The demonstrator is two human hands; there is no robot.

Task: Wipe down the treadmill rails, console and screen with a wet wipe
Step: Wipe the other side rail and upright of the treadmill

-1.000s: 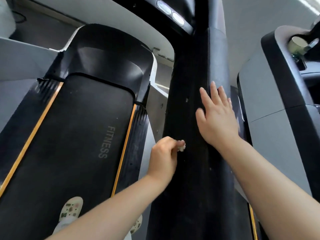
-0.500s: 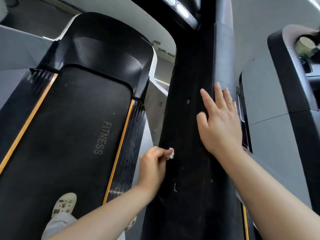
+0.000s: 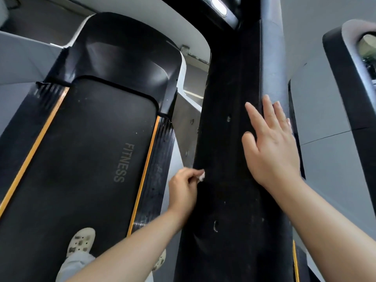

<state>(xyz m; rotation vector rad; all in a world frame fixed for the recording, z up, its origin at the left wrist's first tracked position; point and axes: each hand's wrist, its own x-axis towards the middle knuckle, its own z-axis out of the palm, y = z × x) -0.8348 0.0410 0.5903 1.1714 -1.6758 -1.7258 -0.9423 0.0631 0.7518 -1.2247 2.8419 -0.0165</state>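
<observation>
Rail-wiping step: left hand (image 3: 184, 190) pinches a balled wet wipe (image 3: 201, 176) against the black rail (image 3: 230, 139)'s left edge. Right hand (image 3: 271, 143) rests flat, fingers straight, on the rail's right side. Next likely calls for firm strokes along the rail.

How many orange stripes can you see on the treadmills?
3. One orange stripe runs along the belt's left edge, one along its right edge, and a short one shows at the bottom right past the black rail. More may be hidden.

Shoe (image 3: 81, 240) on black treadmill belt (image 3: 81, 149)
</observation>
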